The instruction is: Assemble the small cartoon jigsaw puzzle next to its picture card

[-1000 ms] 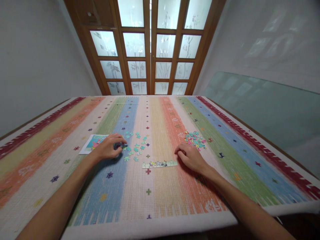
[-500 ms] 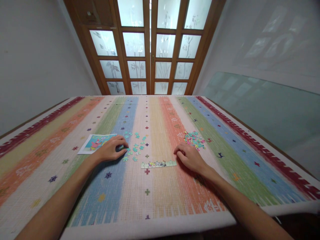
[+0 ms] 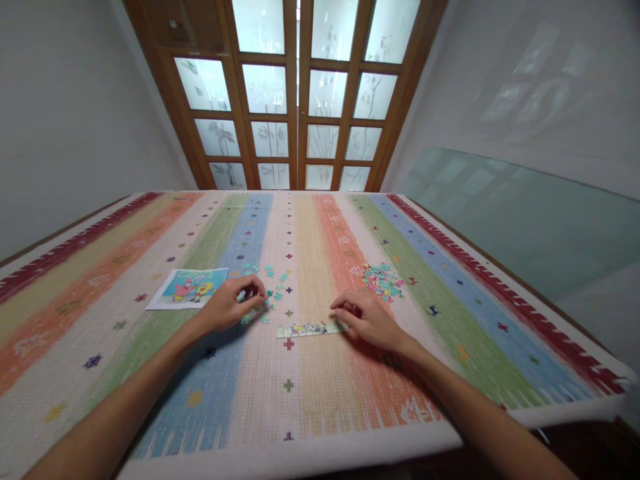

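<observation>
My left hand point(image 3: 231, 305) rests on the striped cloth with its fingers curled over loose teal puzzle pieces point(image 3: 273, 288), pinching one at the fingertips. My right hand point(image 3: 363, 317) lies with fingers bent at the right end of a joined strip of puzzle pieces point(image 3: 307, 329), touching it. A heap of mixed-colour puzzle pieces point(image 3: 382, 280) sits just beyond the right hand. A printed cartoon picture point(image 3: 189, 287) lies flat to the left of my left hand.
A striped, patterned cloth point(image 3: 310, 393) covers the whole table. Wooden doors with frosted glass panes point(image 3: 300, 93) stand behind the table's far edge. A glass panel point(image 3: 525, 213) leans against the wall on the right.
My left hand moved right, off the picture and onto the teal pieces. My right hand slid left to the end of the joined strip. The view shifted slightly.
</observation>
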The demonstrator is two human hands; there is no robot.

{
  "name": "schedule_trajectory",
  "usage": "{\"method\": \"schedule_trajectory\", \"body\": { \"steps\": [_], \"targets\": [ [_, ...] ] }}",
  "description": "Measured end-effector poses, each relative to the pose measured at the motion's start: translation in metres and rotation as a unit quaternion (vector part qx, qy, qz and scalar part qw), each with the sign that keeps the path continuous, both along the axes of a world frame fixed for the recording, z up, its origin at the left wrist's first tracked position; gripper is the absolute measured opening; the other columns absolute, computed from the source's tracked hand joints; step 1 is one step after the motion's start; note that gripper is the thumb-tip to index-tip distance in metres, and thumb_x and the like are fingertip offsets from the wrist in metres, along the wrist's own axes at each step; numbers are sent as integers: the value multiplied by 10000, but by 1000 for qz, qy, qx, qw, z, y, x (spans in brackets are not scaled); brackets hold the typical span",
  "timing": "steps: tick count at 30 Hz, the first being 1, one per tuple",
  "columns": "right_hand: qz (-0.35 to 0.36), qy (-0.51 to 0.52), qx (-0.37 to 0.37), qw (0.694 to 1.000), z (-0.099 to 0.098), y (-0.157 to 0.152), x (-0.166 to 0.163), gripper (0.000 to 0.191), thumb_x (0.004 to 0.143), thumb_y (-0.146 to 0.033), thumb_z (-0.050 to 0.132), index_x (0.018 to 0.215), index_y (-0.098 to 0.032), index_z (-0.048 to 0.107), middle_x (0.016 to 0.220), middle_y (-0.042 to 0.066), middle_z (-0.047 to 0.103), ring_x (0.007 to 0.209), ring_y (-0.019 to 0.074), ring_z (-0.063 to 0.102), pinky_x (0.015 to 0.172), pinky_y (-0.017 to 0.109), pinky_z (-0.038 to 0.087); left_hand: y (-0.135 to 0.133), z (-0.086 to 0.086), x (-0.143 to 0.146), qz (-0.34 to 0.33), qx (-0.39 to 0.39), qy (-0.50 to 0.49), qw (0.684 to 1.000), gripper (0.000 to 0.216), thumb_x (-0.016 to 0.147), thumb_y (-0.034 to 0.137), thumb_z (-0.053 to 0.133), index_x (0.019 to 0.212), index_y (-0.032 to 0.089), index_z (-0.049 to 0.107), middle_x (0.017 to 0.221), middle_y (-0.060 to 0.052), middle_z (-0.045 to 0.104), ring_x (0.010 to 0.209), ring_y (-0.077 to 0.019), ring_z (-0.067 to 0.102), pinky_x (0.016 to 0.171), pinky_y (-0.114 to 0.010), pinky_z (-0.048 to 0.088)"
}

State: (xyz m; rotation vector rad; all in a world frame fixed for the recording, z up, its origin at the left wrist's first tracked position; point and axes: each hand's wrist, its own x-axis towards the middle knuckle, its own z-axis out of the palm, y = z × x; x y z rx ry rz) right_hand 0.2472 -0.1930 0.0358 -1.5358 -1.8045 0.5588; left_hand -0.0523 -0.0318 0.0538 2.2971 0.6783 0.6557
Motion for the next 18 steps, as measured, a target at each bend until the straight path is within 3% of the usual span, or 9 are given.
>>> {"method": "schedule_trajectory", "body": {
  "steps": [4,9,14,18],
  "targets": [
    [66,97,-4,993,3,-6,-15,139,944,-281,592,916,-205,705,856,39,667,706,148,559,648,289,448,-42,-7,26,-94,-24,-76,992,152,929,300,644,897,208,760,876,-54,775,825,-180,704,793,-332,547],
    [90,160,-74,980,3,-10,-31,176,903,-382,678,931,-210,699,795,14,663,661,128,567,629,281,454,-80,-12,42,-126,-39,-57,990,211,984,342,605,1017,267,800,958,-65,787,849,-181,717,786,-359,586],
    [57,217,-108,969,2,-9,-30,218,865,-414,702,907,-202,682,742,12,657,587,120,554,546,270,449,-83,-11,42,-132,-32,-33,990,283,994,340,548,1173,296,764,1064,-86,774,934,-214,699,840,-427,582],
    [2,187,-83,979,3,-2,-15,126,883,-333,668,904,-210,680,784,36,692,631,134,595,592,283,495,-64,-19,37,-48,59,-45,996,293,1001,313,542,1222,230,715,1043,-93,760,961,-232,664,909,-467,546]
  ]
}}
